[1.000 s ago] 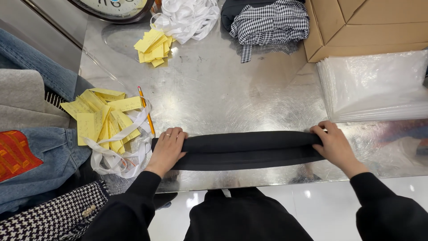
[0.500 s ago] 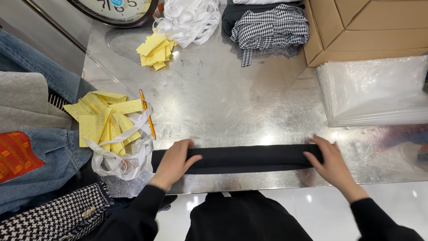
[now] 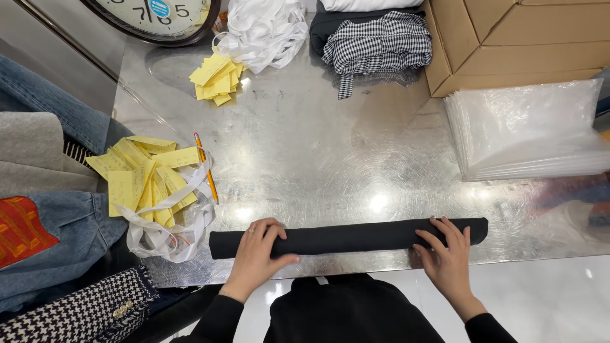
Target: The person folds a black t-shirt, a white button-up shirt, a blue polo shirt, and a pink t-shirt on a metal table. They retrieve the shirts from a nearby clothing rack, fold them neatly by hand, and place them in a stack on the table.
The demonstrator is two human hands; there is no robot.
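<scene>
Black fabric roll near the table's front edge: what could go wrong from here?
1. The black fabric roll lies close to the front edge of the metal table; pulled nearer, it could slip off.
2. The left hand and right hand press only parts of it, so the free ends may loosen.
3. The white straps beside its left end might snag.

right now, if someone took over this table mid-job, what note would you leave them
Left hand: flat on the left part of the black fabric roll, gripping nothing.
Right hand: fingers spread over the roll's right end.
The roll lies crosswise at the near edge of the metal table, tightly wound. Stack of clear plastic bags to the right, yellow slips and a pencil to the left.
Done: fabric rolled up. Left: it is not in a bag.
</scene>
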